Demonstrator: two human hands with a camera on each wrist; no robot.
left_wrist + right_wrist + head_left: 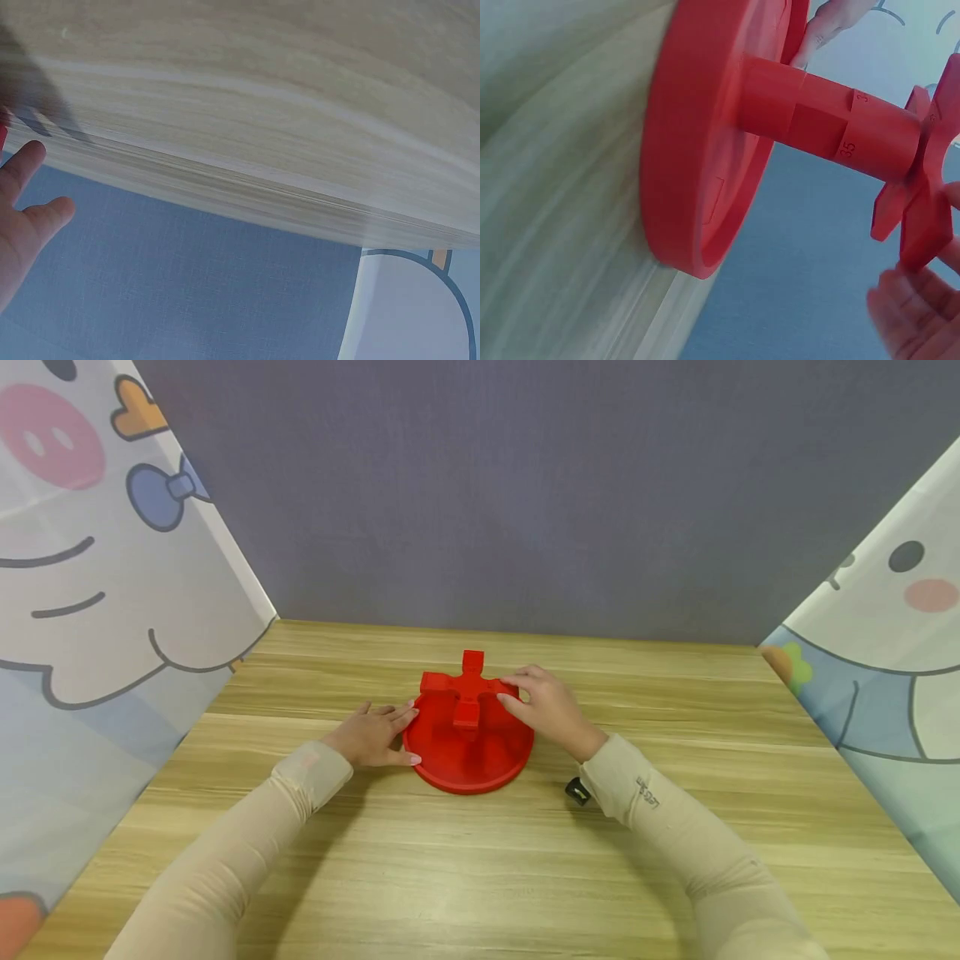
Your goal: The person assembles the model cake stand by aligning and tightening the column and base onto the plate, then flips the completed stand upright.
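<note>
A red plastic stand has a round rimmed base (pixel 468 760), a thick column (pixel 817 112) with numbers on its side, and a cross-shaped top (pixel 470 687) with several flared arms. It stands upright on the wooden table. My left hand (pixel 375 735) rests at the base's left rim, fingers spread and fairly straight, thumb nearer me. At the right, my right hand (pixel 551 703) holds one arm of the cross between thumb and fingers. Some of its fingers (pixel 907 307) look blurred beside that arm in the right wrist view. In the left wrist view only part of the left hand (pixel 22 217) shows.
A small black object (pixel 577 791) lies on the wooden table (pixel 420 868) by my right sleeve. A dark grey panel (pixel 480 502) rises behind the table. Cartoon-printed sheets (pixel 112 552) hang along both sides.
</note>
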